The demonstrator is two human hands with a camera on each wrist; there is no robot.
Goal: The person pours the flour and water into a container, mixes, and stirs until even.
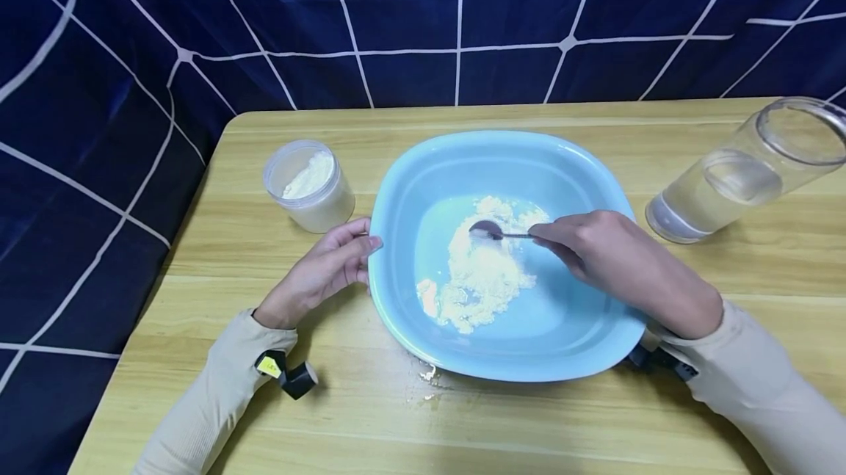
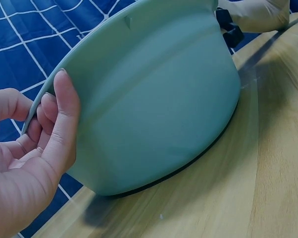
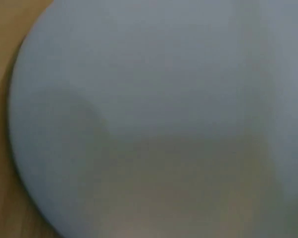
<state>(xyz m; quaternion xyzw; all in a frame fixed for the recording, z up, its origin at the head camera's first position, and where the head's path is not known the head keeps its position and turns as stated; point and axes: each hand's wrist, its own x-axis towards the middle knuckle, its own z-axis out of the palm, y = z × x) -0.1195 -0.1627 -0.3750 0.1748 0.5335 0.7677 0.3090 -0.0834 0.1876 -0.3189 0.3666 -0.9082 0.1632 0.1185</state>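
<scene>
A light-blue plastic basin [image 1: 568, 321] stands on the table with white powder [image 1: 487, 277] and some liquid spread over its floor. My left hand [image 1: 330, 263] pinches its left rim, thumb on the inner side and fingers against the outer wall; the left wrist view shows this hand [image 2: 45, 139] at the rim from outside. My right hand [image 1: 611, 262] reaches over the basin's right side and holds a small dark spoon [image 1: 486, 230] by its handle. The spoon's bowl is over the powder. The right wrist view is blurred and mostly filled by the basin's outer wall [image 3: 164, 74].
Left of the basin stands an open clear jar [image 1: 322, 207] of white powder, close to my left hand. A tall glass container [image 1: 717, 181] partly filled with clear liquid stands at the right. Wet spots [image 1: 431, 376] lie on the wooden table [image 1: 357, 416] before the basin. Dark-blue cloth [image 1: 410, 20] hangs behind.
</scene>
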